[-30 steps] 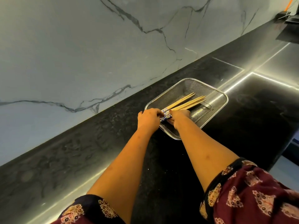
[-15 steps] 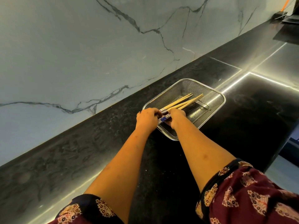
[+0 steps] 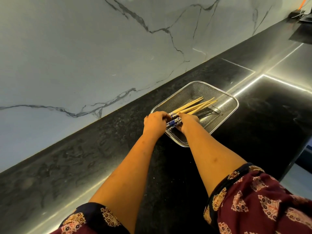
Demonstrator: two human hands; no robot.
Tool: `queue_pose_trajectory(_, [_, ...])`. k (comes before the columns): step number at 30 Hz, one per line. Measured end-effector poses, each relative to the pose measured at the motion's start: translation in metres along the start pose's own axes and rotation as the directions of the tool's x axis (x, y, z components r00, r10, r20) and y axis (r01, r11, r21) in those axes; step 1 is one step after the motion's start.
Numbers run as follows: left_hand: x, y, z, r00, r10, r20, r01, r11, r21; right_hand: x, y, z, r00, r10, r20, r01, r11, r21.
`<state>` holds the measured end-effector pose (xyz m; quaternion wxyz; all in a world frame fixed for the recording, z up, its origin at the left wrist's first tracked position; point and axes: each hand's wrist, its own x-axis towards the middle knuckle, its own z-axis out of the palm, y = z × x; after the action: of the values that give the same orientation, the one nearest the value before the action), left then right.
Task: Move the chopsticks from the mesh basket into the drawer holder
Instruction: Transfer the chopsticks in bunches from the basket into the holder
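A rectangular steel mesh basket (image 3: 224, 94) sits on the black countertop. Inside it lies a bundle of several wooden chopsticks (image 3: 194, 105) with blue-and-white patterned handle ends, tips pointing to the far right. My left hand (image 3: 155, 122) and my right hand (image 3: 186, 121) both close around the patterned ends at the basket's near-left corner. The chopstick tips lie fanned out a little, low over the mesh. No drawer or drawer holder is in view.
The black stone countertop (image 3: 101, 149) runs along a white marble backsplash (image 3: 84, 56). A glossy dark cooktop panel (image 3: 270, 115) lies to the right of the basket. Dark objects with an orange piece (image 3: 300, 12) sit at the far right end.
The chopsticks have been gathered closer together and shifted slightly in the basket. Both hands stay closed on the patterned ends at the same corner.
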<state>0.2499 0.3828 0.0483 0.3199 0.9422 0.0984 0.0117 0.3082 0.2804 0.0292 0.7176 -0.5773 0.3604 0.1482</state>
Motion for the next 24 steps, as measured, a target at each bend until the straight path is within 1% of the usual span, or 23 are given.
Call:
queue_pose_trajectory(5, [-0.001,0.002,-0.001,1.0,0.004,-0.017,-0.004,1.0,0.005,0.004,0.002,0.004,0.999,-0.034,-0.026,0.034,0.999,-0.011])
queue_pose_trajectory(13, [0.0,0.002,0.0,0.999,0.012,-0.038,-0.012,1.0,0.001,0.008,-0.003,0.005,0.999,-0.02,-0.041,0.017,0.997,-0.071])
queue_pose_trajectory(16, [0.001,0.001,0.001,0.998,0.022,-0.065,-0.025,0.999,-0.047,0.002,-0.008,0.004,0.999,0.029,-0.029,-0.031,0.998,-0.046])
queue_pose_trajectory(19, [-0.001,0.004,0.001,0.996,0.008,-0.092,-0.018,0.994,-0.107,0.001,-0.014,-0.002,0.994,0.104,-0.025,-0.103,0.993,0.062])
queue_pose_trajectory(21, [-0.003,0.008,0.001,0.993,-0.001,-0.12,-0.016,0.99,-0.144,-0.004,-0.019,-0.007,0.996,0.09,0.024,-0.092,0.992,0.085])
queue_pose_trajectory(24, [-0.01,0.019,-0.003,0.986,-0.012,-0.167,-0.026,0.975,-0.221,-0.017,-0.026,-0.015,0.984,-0.005,0.18,-0.008,0.998,0.069])
